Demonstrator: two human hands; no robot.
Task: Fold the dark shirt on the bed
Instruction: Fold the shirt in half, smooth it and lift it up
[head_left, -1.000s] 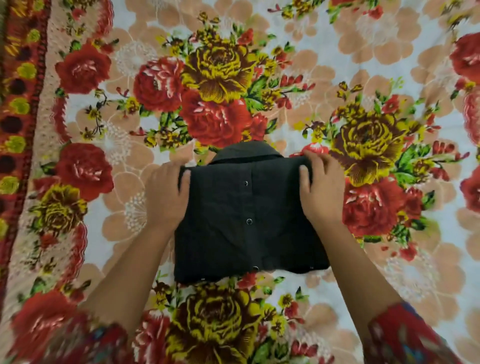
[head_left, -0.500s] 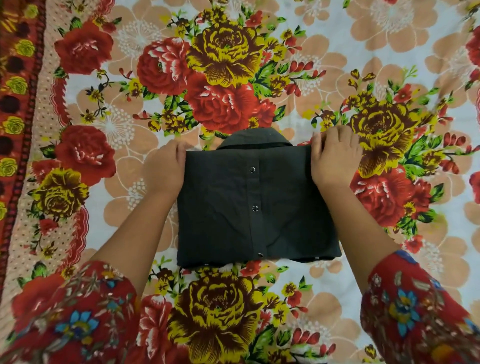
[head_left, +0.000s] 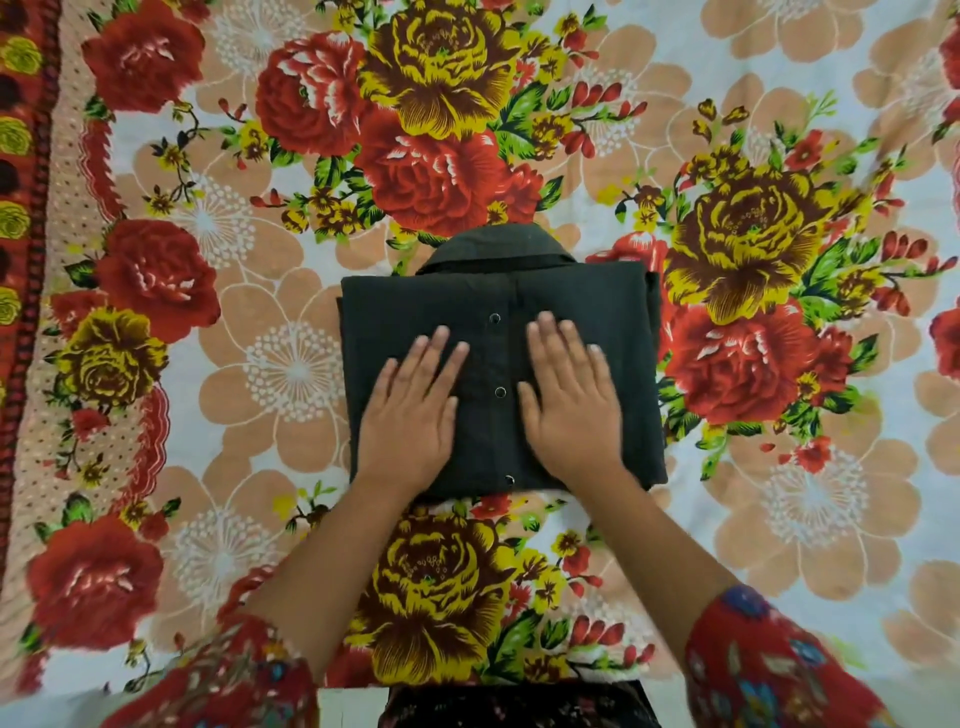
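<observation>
head view: dark shirt (head_left: 587, 306) folded into compact rectangle, lying mid-bed on floral bedsheet (head_left: 249, 364), collar (head_left: 496, 248) at far edge. 3 snap buttons (head_left: 500, 392) along centre placket. left hand (head_left: 415, 410) and right hand (head_left: 569, 400) flat on shirt, palms down, fingers (head_left: 441, 338) extended, gripping nothing. red patterned sleeves (head_left: 769, 670) at bottom.

Both palms cover part of the dark shirt (head_left: 587, 291); the red sleeves (head_left: 769, 670) are cut off at the blurred bottom edge.
</observation>
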